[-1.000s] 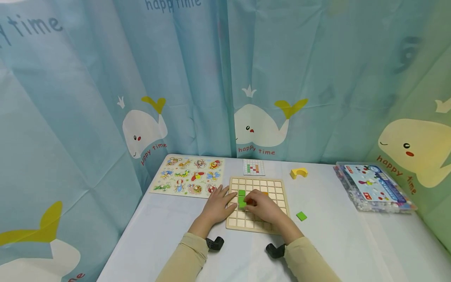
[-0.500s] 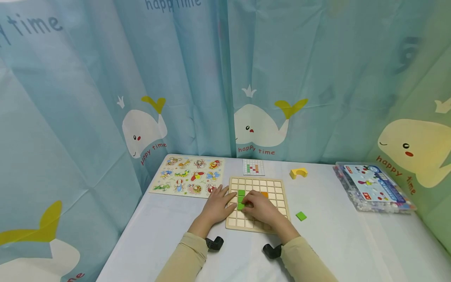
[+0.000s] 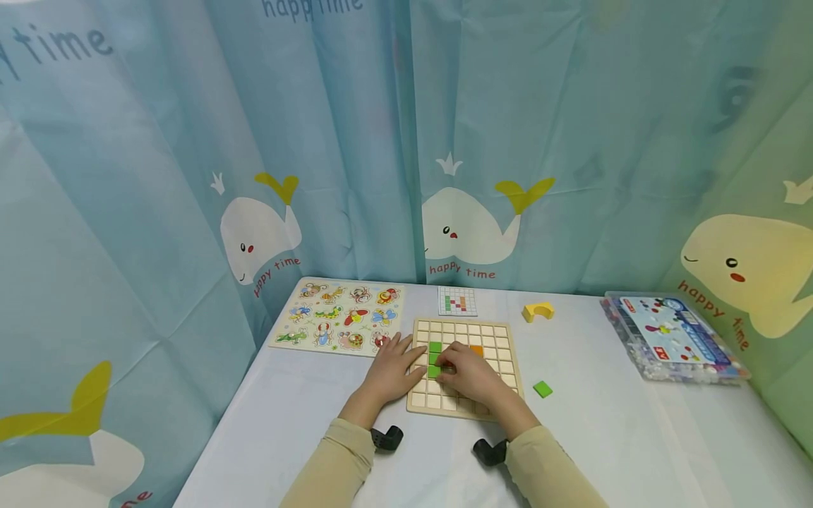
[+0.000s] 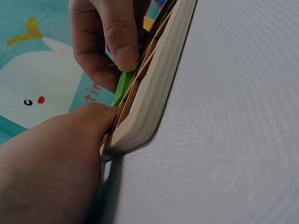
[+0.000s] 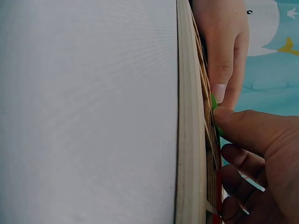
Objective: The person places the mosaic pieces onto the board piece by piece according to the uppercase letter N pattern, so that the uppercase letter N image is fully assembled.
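A wooden grid board [image 3: 434, 401] lies on the white table, with a column of green tiles [image 3: 435, 347] on its left side. An orange tile [image 3: 476, 350] sits farther right, partly behind my right hand [image 3: 470, 370]. That hand pinches the lowest green tile [image 4: 123, 86] of the column, thumb and finger right at the grid. Red [image 5: 218, 186] shows beneath its other fingers in the right wrist view. My left hand [image 3: 390, 370] rests with fingers spread over the board's left edge, thumb near the same tile.
A loose green tile [image 3: 543, 389] lies right of the board. Behind are a pattern card [image 3: 458, 301] and a yellow arch block [image 3: 538, 312]. An insect puzzle board [image 3: 336, 317] is at back left, a clear plastic box [image 3: 673, 339] at far right.
My right hand has shifted slightly left and toward me with the lowest green tile, uncovering more of the orange tile. The left hand stays in place.
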A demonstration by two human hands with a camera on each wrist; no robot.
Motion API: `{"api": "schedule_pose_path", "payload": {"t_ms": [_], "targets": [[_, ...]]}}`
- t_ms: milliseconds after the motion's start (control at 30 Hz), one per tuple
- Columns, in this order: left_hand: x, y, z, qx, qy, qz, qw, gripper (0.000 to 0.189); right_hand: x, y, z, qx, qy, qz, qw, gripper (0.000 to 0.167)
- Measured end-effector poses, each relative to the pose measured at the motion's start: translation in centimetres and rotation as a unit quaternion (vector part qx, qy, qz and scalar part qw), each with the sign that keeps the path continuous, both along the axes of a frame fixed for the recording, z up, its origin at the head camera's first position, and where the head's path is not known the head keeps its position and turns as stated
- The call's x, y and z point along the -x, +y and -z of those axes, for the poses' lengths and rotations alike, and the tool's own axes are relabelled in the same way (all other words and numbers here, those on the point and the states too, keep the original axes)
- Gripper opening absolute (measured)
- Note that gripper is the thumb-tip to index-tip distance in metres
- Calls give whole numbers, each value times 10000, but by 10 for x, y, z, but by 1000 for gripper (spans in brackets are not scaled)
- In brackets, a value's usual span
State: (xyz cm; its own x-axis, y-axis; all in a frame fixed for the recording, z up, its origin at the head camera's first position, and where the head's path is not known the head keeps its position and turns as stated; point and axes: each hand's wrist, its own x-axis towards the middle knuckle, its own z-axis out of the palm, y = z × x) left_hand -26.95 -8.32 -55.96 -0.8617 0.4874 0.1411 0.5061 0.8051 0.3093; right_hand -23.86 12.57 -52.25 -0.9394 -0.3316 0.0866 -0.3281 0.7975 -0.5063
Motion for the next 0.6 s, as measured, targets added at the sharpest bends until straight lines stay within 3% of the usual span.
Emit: {"api": "schedule_pose_path", "payload": {"t_ms": [600], "targets": [[-2, 0, -3, -20, 51, 41, 10000, 50, 2, -1, 0, 101, -235, 157, 9996, 17]]}}
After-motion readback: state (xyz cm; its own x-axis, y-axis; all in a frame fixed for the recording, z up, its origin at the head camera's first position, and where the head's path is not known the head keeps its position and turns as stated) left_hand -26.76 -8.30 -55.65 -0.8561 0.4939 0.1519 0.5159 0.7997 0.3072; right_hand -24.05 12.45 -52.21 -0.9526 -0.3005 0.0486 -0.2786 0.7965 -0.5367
